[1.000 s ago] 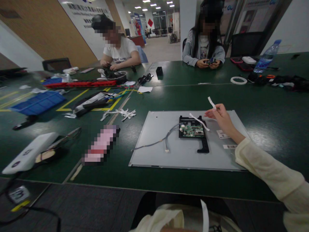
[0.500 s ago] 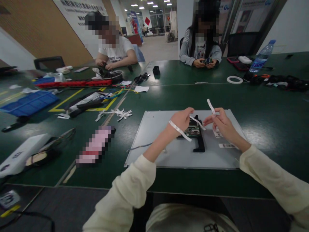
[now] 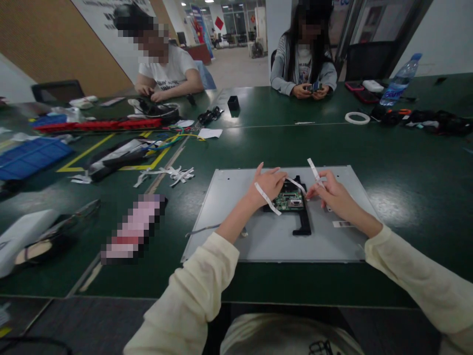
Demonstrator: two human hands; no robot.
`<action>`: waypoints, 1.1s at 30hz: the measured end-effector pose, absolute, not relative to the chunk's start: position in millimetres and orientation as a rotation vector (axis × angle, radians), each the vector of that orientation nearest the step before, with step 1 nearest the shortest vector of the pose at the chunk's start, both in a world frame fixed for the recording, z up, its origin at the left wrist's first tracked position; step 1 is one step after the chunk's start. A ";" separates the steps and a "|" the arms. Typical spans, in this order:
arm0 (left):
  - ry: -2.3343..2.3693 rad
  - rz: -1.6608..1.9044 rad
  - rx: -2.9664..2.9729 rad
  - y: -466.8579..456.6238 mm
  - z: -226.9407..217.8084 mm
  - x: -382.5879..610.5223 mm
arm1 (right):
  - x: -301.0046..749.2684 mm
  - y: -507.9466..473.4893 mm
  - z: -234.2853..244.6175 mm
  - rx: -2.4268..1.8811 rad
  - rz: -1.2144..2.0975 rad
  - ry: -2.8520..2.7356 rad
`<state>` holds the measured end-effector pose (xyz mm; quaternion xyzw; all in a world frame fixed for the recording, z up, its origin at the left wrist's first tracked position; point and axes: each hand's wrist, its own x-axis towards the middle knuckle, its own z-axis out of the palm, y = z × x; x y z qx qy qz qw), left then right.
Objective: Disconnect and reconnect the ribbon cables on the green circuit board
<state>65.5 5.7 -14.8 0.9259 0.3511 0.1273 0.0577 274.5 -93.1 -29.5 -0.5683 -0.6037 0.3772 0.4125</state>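
A grey metal panel (image 3: 273, 236) lies flat on the green table in front of me. It carries a small green circuit board (image 3: 290, 201) in a black bracket (image 3: 303, 224). My left hand (image 3: 268, 185) rests over the board's left side with its fingers stretched out, their tips at one end of a thin white ribbon (image 3: 296, 184). A white tape strip (image 3: 268, 199) clings across that wrist. My right hand (image 3: 330, 195) is closed just right of the board and pinches another white tape strip (image 3: 313, 170), which sticks up to the left.
Grey cables (image 3: 201, 229) trail off the panel's left edge. Loose white strips (image 3: 173, 173), a black-and-white housing (image 3: 114, 160) and a blue tray (image 3: 31, 155) lie to the left. Two people sit across the table. A tape roll (image 3: 356, 118) and a water bottle (image 3: 401, 81) stand at the far right.
My left arm came up from below and its hand settled on the board, fingers now stretched out. My right hand dropped closer to the board with its strip. The view tilted down slightly.
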 end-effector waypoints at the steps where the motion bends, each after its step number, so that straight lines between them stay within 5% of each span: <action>1: 1.076 0.373 2.798 5.4 -14.1 65.4 | 274.1 -94.4 -27.5 -1.433 0.954 -1.524; 9: 1.077 0.485 2.523 6.5 -11.7 62.7 | 276.8 -98.5 -17.7 -1.419 1.067 -1.473; 16: 0.775 0.780 2.087 -18.2 18.1 69.1 | 279.8 -107.7 0.7 -1.151 1.483 -1.587; 25: 0.742 0.186 2.021 -60.7 25.2 66.4 | 284.8 -110.6 5.9 -1.216 1.761 -1.779; 33: 0.958 0.262 2.164 -69.6 21.9 68.8 | 288.4 -112.2 -1.3 -1.385 1.812 -1.732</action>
